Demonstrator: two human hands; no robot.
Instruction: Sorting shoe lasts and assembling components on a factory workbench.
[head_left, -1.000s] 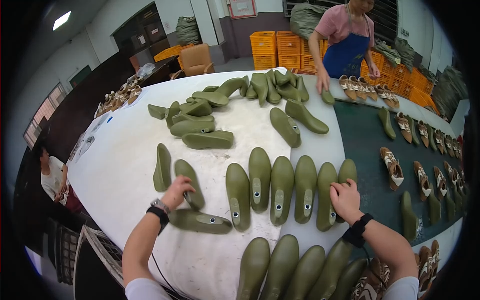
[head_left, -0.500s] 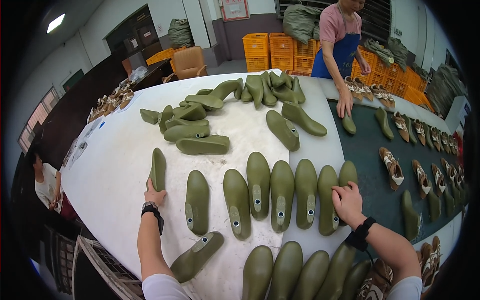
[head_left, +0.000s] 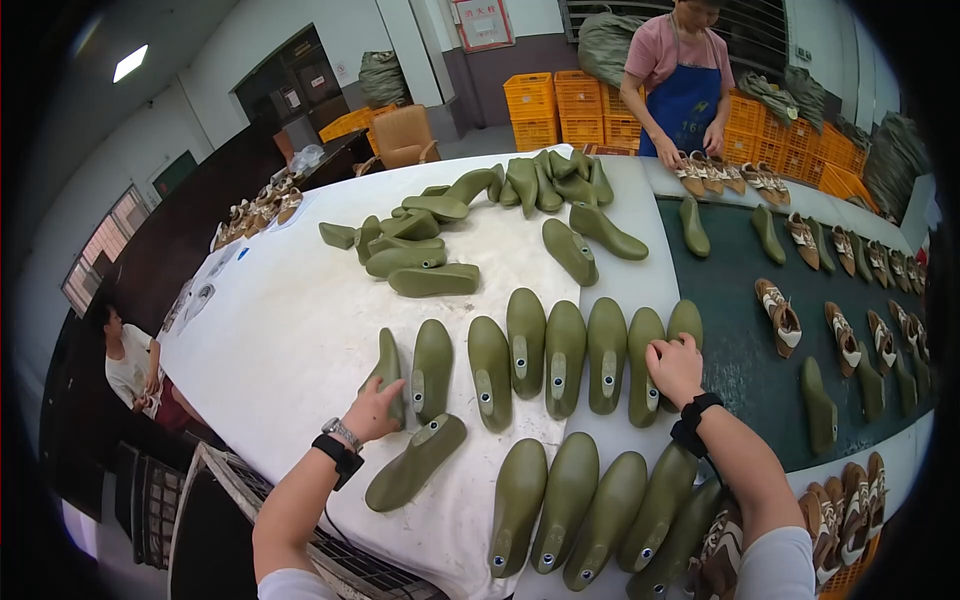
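Green shoe lasts stand in a row across the middle of the table, soles up. At the row's left end, my left hand [head_left: 372,408] is closed around the heel end of a last tipped on its side [head_left: 388,352], next to an upright-facing last [head_left: 432,368]. My right hand [head_left: 676,368] curls over the far-right last [head_left: 685,318], its fingertips by the neighbouring last [head_left: 645,345]. Part of that far-right last is hidden under the hand. A slanted last [head_left: 417,463] lies in front of my left hand. Several more lasts [head_left: 570,500] lie nearer to me.
A loose pile of lasts [head_left: 420,225] covers the far table. On the right, a dark green conveyor belt [head_left: 735,345] carries lasts and brown-white shoes [head_left: 778,315]. A co-worker in a blue apron [head_left: 683,108] handles shoes across from me. A wire-sided crate [head_left: 225,480] stands at lower left.
My left hand has moved right with its last, up to the row. My right hand remains at the row's right end. The co-worker's hand has left a last on the belt for the shoes.
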